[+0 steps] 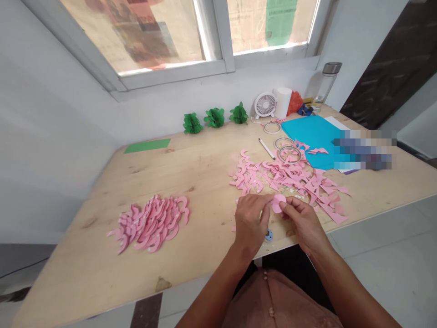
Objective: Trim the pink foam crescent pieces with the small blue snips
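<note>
Between my two hands, over the front edge of the table, is a small rounded pink paper piece [279, 203]. My right hand [305, 222] pinches its right side between thumb and fingers. On the other side my left hand [250, 217] has its fingers bent together at the paper's left edge; the fingertips are partly hidden. A small light-blue object [269, 235] lies beneath, partly covered by my left hand. Just beyond my hands spread loose pink paper scraps [300, 175]. Further left sits a heap of wavy pink paper strips [159, 223].
Tape rings [289, 155] and a white pen [266, 149] lie behind the scraps. Blue sheets [316, 136] are at the right. Along the wall stand green paper shapes [215, 118], a small fan [265, 105] and a glass bottle [324, 89]. A green strip [147, 146] lies back left.
</note>
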Action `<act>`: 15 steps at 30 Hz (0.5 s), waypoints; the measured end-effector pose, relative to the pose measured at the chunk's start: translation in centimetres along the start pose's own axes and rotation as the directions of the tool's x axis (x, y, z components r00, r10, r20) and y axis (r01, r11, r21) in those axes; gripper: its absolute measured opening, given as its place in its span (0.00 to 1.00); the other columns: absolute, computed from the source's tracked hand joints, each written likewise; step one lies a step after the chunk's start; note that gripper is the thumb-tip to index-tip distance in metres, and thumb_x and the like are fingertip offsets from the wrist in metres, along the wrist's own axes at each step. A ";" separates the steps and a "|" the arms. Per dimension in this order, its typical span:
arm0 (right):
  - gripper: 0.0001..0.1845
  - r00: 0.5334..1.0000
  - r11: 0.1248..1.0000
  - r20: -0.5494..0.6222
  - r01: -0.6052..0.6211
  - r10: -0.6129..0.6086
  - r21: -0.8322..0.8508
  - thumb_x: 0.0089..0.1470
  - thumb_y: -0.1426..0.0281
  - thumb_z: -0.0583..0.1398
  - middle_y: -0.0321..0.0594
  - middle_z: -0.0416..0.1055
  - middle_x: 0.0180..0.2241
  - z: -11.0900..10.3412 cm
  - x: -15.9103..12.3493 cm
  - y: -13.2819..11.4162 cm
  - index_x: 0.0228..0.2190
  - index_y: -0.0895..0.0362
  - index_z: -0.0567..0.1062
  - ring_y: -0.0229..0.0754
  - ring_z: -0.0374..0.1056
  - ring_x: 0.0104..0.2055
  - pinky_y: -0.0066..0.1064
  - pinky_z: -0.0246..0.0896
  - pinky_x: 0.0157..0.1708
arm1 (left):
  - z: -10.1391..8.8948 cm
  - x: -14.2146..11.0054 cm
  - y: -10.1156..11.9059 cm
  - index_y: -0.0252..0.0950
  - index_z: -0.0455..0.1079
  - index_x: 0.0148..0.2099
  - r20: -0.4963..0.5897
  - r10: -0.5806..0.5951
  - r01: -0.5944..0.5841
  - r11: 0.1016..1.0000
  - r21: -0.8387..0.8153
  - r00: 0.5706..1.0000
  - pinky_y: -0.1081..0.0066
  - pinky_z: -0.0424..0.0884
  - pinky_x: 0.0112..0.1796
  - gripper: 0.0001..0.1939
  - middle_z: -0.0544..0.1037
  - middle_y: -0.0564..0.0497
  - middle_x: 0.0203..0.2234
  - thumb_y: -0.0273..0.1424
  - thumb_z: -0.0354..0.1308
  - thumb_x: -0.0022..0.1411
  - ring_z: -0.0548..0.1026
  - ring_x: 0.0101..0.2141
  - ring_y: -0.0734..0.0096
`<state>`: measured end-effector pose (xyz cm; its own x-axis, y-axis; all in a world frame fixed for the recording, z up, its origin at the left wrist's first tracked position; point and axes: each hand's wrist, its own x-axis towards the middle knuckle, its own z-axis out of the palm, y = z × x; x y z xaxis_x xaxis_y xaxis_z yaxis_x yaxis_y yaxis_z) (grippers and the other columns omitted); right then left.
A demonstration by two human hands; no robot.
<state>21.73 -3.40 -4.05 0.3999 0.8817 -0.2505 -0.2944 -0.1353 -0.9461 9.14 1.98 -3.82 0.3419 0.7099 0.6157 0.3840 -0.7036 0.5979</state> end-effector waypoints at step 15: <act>0.15 1.000 0.998 -0.011 -0.022 0.022 0.061 0.40 0.60 0.68 0.32 0.62 0.20 0.3 -0.2 -0.3 0.20 0.57 0.71 0.35 0.55 0.24 0.28 0.50 0.26 | 0.3 -0.4 -0.1 0.35 0.70 0.42 -0.025 0.147 -0.142 0.979 0.145 0.989 0.65 0.65 0.36 0.11 0.79 0.51 0.28 0.21 0.50 0.62 0.76 0.31 0.68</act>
<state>21.49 -3.36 -3.64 0.4025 0.8735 -0.2739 -0.3556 -0.1265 -0.9260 9.27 1.78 -4.28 0.3736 0.5974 0.7096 0.4515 -0.7854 0.4235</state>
